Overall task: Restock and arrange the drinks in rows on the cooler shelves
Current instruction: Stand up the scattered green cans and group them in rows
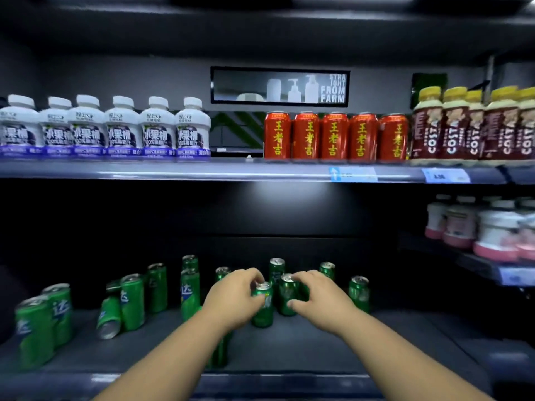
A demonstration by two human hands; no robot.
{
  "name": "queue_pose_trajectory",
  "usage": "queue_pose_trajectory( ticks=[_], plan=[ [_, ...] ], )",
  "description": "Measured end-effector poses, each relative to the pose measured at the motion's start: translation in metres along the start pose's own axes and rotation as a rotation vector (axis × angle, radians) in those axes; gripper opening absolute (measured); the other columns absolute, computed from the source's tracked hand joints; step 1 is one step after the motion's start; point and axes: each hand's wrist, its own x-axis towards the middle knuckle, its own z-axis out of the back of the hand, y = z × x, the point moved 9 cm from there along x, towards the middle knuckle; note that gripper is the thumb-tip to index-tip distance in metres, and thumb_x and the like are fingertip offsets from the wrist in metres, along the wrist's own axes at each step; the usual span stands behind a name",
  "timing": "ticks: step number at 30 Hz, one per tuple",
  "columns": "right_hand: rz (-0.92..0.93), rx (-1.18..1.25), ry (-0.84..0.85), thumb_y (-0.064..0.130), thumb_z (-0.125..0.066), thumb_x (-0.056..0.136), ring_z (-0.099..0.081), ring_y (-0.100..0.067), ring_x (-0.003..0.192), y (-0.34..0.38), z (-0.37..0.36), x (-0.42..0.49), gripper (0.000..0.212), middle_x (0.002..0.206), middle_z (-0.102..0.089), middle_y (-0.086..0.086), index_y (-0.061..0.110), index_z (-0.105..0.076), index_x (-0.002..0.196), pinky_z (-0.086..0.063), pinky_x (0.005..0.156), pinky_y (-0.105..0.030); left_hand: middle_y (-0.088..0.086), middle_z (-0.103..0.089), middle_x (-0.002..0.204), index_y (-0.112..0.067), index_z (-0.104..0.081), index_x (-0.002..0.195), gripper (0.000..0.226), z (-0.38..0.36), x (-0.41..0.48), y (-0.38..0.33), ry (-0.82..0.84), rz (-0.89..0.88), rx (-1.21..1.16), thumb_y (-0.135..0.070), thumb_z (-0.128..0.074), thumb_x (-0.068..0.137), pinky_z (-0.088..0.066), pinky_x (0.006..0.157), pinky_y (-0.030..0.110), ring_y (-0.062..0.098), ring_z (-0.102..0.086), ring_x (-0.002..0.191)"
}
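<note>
My left hand (234, 298): fingers curled round front green can (263, 309); right hand (318, 296) grips neighbouring can (287, 296); both upright, side by side, lower shelf (304, 345).

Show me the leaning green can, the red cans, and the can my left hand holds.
leaning green can (109, 315): head view, its side wall.
red cans (334, 138): head view, middle can's label.
front green can (263, 309), gripped by left hand (236, 296): head view, lower body.
</note>
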Motion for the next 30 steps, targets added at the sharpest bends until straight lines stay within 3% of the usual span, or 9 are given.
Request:
queue_pose_trajectory(
  ticks=[6,10,17,24,30],
  plan=[
    [-0.019,0.052,0.165,0.050,-0.067,0.086,-0.046,-0.017,0.132,-0.015,-0.043,-0.023,0.065,0.148,-0.043,0.005,0.030,-0.045,0.144,-0.040,0.106,-0.033,-0.010,-0.067,0.107,-0.032,-0.062,0.112,0.035,-0.057,-0.037,0.018,0.147,0.102,-0.018,-0.043,-0.064,0.078,-0.053,0.084,0.032,0.014,-0.063,0.099],
    [0.002,0.058,0.205,0.051,-0.068,0.085,-0.046,-0.019,0.133,-0.011,-0.062,-0.026,0.065,0.147,-0.045,0.003,0.029,-0.046,0.143,-0.041,0.107,-0.036,-0.014,-0.059,0.093,-0.032,-0.062,0.109,0.030,-0.059,-0.050,0.039,0.136,0.158,-0.021,-0.040,-0.065,0.080,-0.051,0.077,0.028,0.013,-0.061,0.092],
    [0.042,0.115,0.232,0.051,-0.068,0.084,-0.048,-0.015,0.131,0.018,-0.098,-0.005,0.066,0.148,-0.046,0.004,0.028,-0.048,0.143,-0.041,0.107,-0.031,-0.013,-0.062,0.093,-0.038,-0.059,0.100,0.020,-0.041,-0.065,0.102,0.099,0.309,-0.025,-0.038,-0.063,0.081,-0.054,0.077,0.033,0.012,-0.062,0.086],
    [0.027,0.182,0.289,0.050,-0.071,0.083,-0.046,-0.016,0.133,0.053,-0.150,0.024,0.068,0.148,-0.047,0.005,0.031,-0.046,0.142,-0.043,0.107,-0.036,-0.013,-0.059,0.102,-0.037,-0.060,0.108,0.026,-0.043,-0.065,0.173,0.142,0.354,-0.036,-0.039,-0.064,0.083,-0.054,0.077,0.033,0.010,-0.061,0.087],
    [-0.036,0.299,0.280,0.054,-0.077,0.070,-0.055,-0.013,0.117,0.069,-0.193,0.045,0.079,0.136,-0.054,0.007,0.038,-0.038,0.138,-0.048,0.098,-0.034,-0.013,-0.062,0.106,-0.035,-0.061,0.113,0.035,-0.059,-0.047,0.216,0.200,0.312,-0.108,-0.039,-0.067,0.078,-0.054,0.085,0.033,0.007,-0.061,0.093]
  ],
)
